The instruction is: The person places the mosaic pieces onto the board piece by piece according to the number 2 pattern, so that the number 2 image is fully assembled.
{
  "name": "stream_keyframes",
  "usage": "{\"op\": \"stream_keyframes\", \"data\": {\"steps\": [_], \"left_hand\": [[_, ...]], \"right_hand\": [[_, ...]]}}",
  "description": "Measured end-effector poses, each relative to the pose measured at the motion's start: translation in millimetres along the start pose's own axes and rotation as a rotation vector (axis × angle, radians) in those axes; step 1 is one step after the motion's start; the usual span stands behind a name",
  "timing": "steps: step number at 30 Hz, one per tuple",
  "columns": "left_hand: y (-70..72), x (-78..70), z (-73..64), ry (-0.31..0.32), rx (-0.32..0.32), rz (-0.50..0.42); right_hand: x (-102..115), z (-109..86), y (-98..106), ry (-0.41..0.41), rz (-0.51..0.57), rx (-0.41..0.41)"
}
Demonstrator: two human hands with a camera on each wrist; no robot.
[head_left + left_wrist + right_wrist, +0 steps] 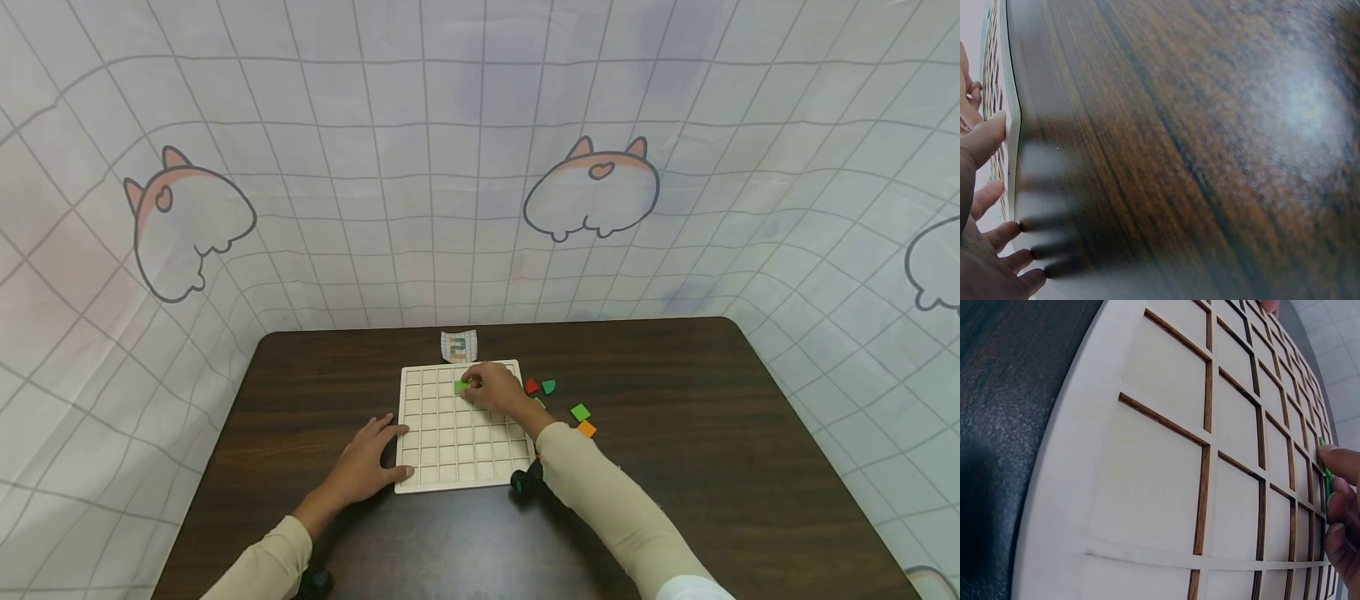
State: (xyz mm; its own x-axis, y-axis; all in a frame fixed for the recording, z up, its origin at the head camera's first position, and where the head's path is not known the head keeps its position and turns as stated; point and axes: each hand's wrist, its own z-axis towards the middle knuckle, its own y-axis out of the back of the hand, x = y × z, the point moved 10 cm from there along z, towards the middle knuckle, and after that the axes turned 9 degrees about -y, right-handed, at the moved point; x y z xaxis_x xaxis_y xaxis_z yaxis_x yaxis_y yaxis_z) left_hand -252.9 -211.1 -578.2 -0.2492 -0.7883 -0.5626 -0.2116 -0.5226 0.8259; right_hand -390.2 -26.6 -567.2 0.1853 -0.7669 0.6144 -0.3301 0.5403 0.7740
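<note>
A pale wooden grid board (438, 454) lies on the dark table. My right hand (495, 389) reaches over its far part, fingers curled, and pinches a light green tile (461, 387) at the grid. The right wrist view shows the fingertips (1335, 456) against the green piece (1324, 464), partly hidden by them. At the board's left edge rests my left hand (363, 462), fingers spread and thumb on the near left rim. In the left wrist view its thumb and fingers (1004, 237) lie along the board's edge (1013, 144), holding nothing between them.
Beyond the board lies a small card (459, 346) with a coloured pattern. To the right are a red piece (532, 386), a dark green piece (549, 387), a light green tile (581, 412) and an orange tile (587, 428). A patterned curtain (487, 275) surrounds the table.
</note>
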Motion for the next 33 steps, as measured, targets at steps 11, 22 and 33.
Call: {"op": "stream_keyframes", "data": {"steps": [11, 22, 33], "left_hand": [[-0.1, 2.1, 0.6, 0.006, 0.002, 0.003], [-2.3, 3.1, 0.0, 0.011, 0.001, 0.000], [-2.1, 2.6, -0.2, 0.004, -0.003, -0.001]], "right_hand": [[0, 1.3, -2, 0.019, 0.019, 0.015], [4, -6.3, 4, 0.048, 0.003, 0.026], [-16, -20.0, 27, 0.059, 0.062, 0.032]]}}
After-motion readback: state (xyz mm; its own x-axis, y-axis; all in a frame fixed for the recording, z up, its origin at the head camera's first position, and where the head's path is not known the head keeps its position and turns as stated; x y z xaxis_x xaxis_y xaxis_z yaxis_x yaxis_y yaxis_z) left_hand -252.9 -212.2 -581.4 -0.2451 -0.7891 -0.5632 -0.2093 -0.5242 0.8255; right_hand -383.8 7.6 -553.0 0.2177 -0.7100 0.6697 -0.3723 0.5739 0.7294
